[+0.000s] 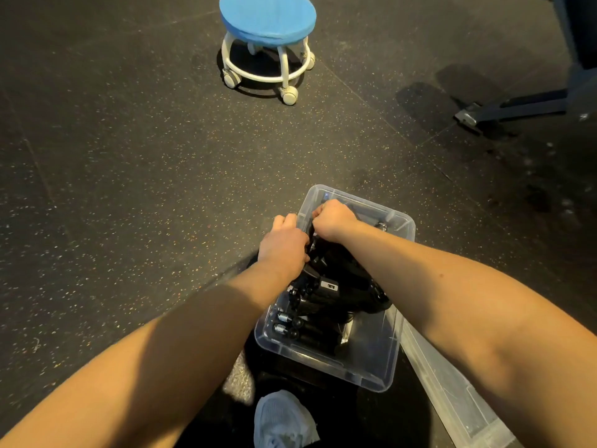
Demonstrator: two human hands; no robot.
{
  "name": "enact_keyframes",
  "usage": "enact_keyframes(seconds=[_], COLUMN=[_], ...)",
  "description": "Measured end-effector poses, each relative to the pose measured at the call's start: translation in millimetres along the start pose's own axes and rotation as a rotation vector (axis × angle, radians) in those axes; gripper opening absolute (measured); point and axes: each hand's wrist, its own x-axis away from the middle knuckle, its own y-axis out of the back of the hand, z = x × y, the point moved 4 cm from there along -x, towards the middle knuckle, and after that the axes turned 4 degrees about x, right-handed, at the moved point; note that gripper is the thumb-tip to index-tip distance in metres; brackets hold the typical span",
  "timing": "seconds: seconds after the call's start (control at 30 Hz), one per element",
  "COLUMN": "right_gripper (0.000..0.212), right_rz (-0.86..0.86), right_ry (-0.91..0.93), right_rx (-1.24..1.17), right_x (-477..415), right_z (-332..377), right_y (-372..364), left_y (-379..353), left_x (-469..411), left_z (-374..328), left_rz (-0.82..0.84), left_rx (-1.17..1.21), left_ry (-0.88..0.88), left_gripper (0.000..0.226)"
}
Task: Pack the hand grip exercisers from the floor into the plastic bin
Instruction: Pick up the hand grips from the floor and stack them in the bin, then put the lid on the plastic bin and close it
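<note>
Over the far end of the plastic bin (371,379), the right hand (332,218) clenches round black hand grip exercisers (326,286), likely bedding them into the pile. The left hand (284,240) curls at the left rim, its grasp unclear.

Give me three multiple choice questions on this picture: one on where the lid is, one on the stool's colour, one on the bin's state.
1. Where is the clear lid relative to the plastic bin? A on top of it; B beside it, on its right; C under it.
2. What colour is the stool seat? A red; B blue; C green.
3. The plastic bin is: A empty; B uncovered, holding black exercisers; C closed.
Answers: 1 B, the lid lies along the bin's right side. 2 B, the round seat is blue. 3 B, exercisers show inside, nothing covers them.
</note>
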Motion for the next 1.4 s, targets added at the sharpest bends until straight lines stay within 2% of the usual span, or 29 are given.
enact_keyframes(seconds=[0.07, 0.13, 0.2, 0.3, 0.4, 0.57, 0.63, 0.8, 0.97, 1.07, 1.17, 1.3, 1.4], right_gripper=[0.024, 0.021, 0.025, 0.023, 0.02, 0.022, 0.015, 0.014, 0.01, 0.015, 0.019, 0.022, 0.011], right_rz=[0.005, -0.024, -0.054, -0.027, 0.003, 0.04, 0.026, 0.003, -0.006, -0.026, -0.043, -0.099, -0.076], right_ry=[0.027, 0.044, 0.054, 0.042, 0.007, -0.008, -0.035, -0.099, -0.17, -0.204, -0.21, -0.337, -0.442], right_rx=[-0.016, -0.097, -0.195, -0.361, -0.577, -0.716, -0.766, -0.728, -0.633, -0.697, -0.723, -0.723, -0.685], right_x=[9.7, 19.5, 34.3, 67.5, 109.9, 161.2, 175.9, 207.9, 211.5, 213.6, 216.9, 212.6, 206.2], right_z=[3.0, 0.2, -4.4, -12.7, -27.2, -67.4, -85.0, -117.6, -137.8, -154.8, -174.2, -224.3, -273.2], right_y=[10.1, 23.0, 36.4, 49.3, 57.5, 55.0, 52.0, 46.7, 44.5, 44.1, 43.5, 27.2, 3.2], left_y=[6.1, 18.4, 33.7, 58.0, 72.3, 66.3, 64.2, 49.8, 29.3, 18.9, -0.1, -41.8, -71.0], left_x=[7.9, 21.7, 39.3, 68.5, 92.7, 112.7, 116.1, 123.6, 122.5, 116.5, 110.7, 99.8, 85.3], left_z=[4.3, 12.7, 19.4, 14.6, -8.1, -63.6, -85.1, -118.9, -129.0, -150.4, -170.8, -193.1, -209.7], left_rz=[0.017, 0.026, -0.017, -0.115, -0.144, -0.037, 0.017, 0.203, 0.229, 0.219, 0.28, 0.386, 0.319], left_rx=[0.135, 0.296, 0.376, 0.421, 0.467, 0.498, 0.479, 0.444, 0.514, 0.522, 0.525, 0.449, 0.259], left_ry=[-0.034, -0.009, 0.004, -0.017, -0.007, -0.028, -0.053, -0.102, -0.148, -0.214, -0.272, -0.205, -0.117], left_gripper=[0.028, 0.041, 0.048, 0.047, 0.043, 0.038, 0.037, 0.035, 0.026, 0.023, 0.023, 0.018, 0.022])
